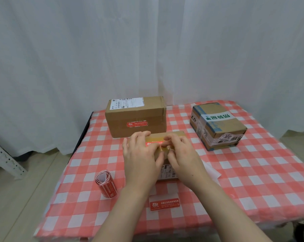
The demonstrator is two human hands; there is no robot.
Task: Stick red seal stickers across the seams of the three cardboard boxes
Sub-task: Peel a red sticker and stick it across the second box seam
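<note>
A small cardboard box (172, 135) lies at the table's middle, mostly covered by my hands. A red seal sticker (154, 143) lies on its top. My left hand (140, 152) rests flat on the box with its fingers over the sticker's left part. My right hand (180, 151) presses its fingertips on the sticker's right end. Behind stands a larger box (135, 116) with a red sticker (136, 124) on its front face. A taped box (217, 124) with a green-lettered label sits at the right.
A roll of red stickers (106, 184) lies at the front left on the red-checked tablecloth (252, 180). One loose red sticker on backing paper (164, 204) lies near the front edge. White backing paper (212, 172) lies right of the small box. White curtains hang behind.
</note>
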